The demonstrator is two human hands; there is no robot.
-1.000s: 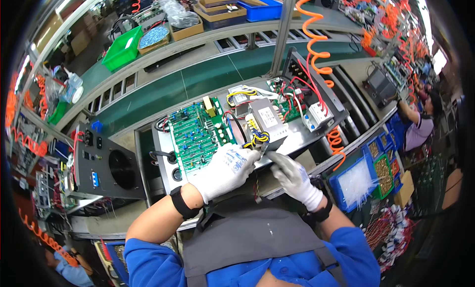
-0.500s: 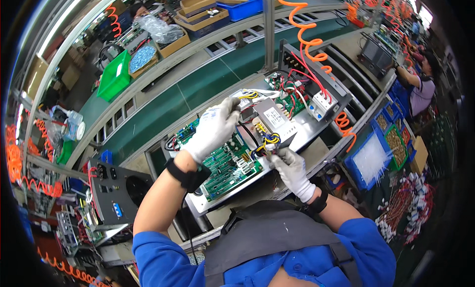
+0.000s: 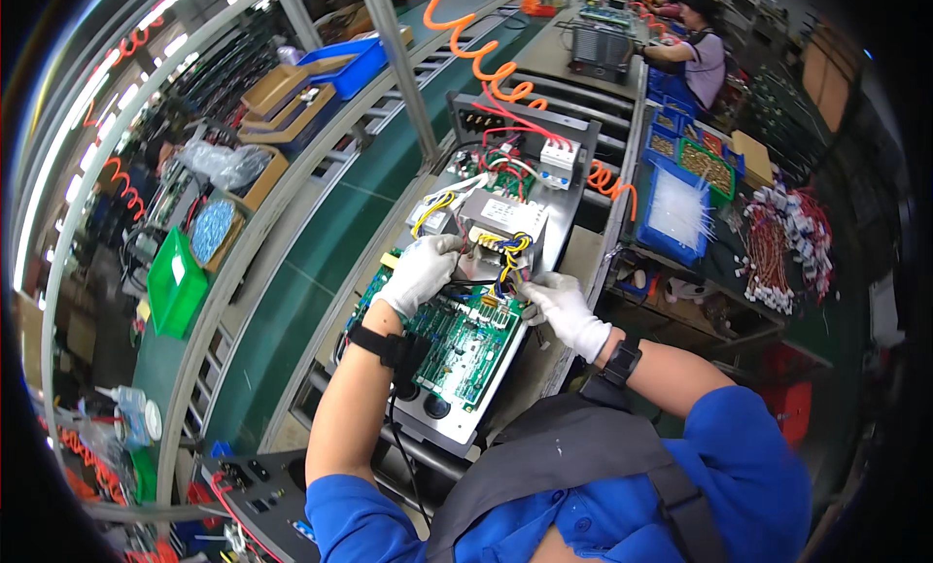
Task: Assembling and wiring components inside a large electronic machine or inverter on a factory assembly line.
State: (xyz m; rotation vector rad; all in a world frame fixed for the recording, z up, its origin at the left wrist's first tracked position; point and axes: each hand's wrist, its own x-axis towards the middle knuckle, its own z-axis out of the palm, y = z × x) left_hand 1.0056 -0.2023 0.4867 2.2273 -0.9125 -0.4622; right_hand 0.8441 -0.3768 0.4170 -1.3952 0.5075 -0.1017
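Observation:
An open metal chassis [image 3: 559, 235] lies before me, carrying a green circuit board [image 3: 466, 354] and a labelled silver transformer [image 3: 505, 211]. Yellow, blue and black wires [image 3: 515, 247] bunch up beside the transformer. My right hand [image 3: 567, 312], in a white glove with grey fingertips, pinches the lower end of this wire bundle over the board's edge. My left hand [image 3: 424, 272], gloved alike, is closed beside the transformer, near a black cable. What sits between its fingertips is hidden. White and yellow leads [image 3: 442, 202] run just beyond it.
The chassis rests on a roller conveyor, with a green belt [image 3: 335, 238] to the left. Orange coiled air hoses [image 3: 501, 77] hang above. At right stand a blue tray of white strips [image 3: 673, 213], small parts bins, and wire harnesses [image 3: 768, 257]. A co-worker [image 3: 705, 58] is at far right.
My view has turned, so the chassis appears more upright and shifted left. My left hand has come down from the white leads toward the transformer's near side. The right hand stays at the wire bundle.

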